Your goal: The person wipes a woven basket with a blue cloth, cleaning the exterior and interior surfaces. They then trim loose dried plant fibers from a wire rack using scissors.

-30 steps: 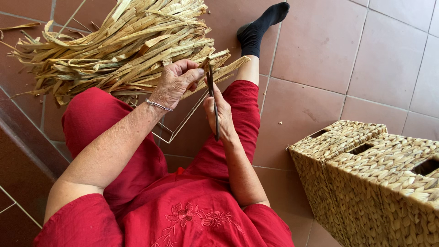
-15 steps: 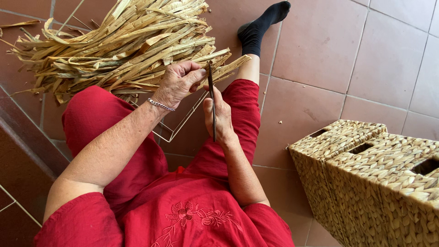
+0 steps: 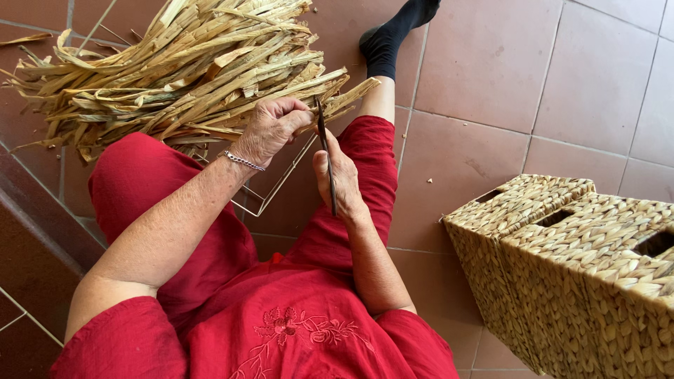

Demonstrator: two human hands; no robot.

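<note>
I sit on a tiled floor in red clothes. My left hand (image 3: 270,128) pinches the top end of a thin dark strip of dried fibre (image 3: 327,165) that runs down between both hands. My right hand (image 3: 342,181) holds the strip's lower part along its palm, thumb against it. Just beyond my hands lies a big pile of dried straw-coloured leaves (image 3: 182,70), spread over my left knee and the floor. A silver bracelet sits on my left wrist.
Two woven straw baskets (image 3: 583,260) with cut-out handle holes stand on the floor at the right. A thin wire frame (image 3: 270,196) lies under my left hand by my knee. My outstretched right leg ends in a black sock (image 3: 393,35). Terracotta tiles (image 3: 505,77) surround me.
My left hand has shifted slightly up and closed tighter on the strip's top end; the strip has been drawn a little straighter. The right hand barely moved.
</note>
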